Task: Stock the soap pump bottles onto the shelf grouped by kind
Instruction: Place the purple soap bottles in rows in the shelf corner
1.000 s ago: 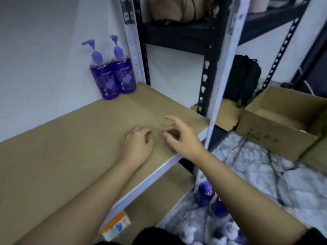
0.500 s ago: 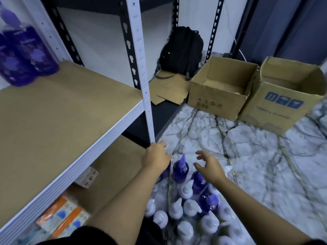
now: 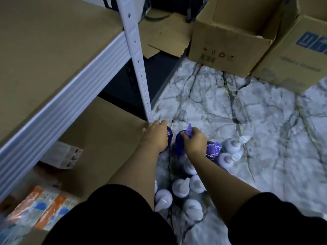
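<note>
You have glossy purple plastic bottles (image 3: 213, 149) and smooth, pale plastic pump bottles (image 3: 180, 188) standing on a polished, veined marble-look floor (image 3: 265, 129). Beside you, the shelf board (image 3: 44, 50) looks like matt brown fibreboard edged with ribbed white-painted metal, and its post (image 3: 139, 68) is perforated painted metal. The boxes (image 3: 230, 41) are plain matt cardboard.

Two open cardboard boxes (image 3: 230, 39) stand side by side on the marble floor (image 3: 265, 121). One has a blue mark (image 3: 311, 42). Orange and blue packs (image 3: 44, 207) and a white box (image 3: 62, 154) lie low under the rack.
</note>
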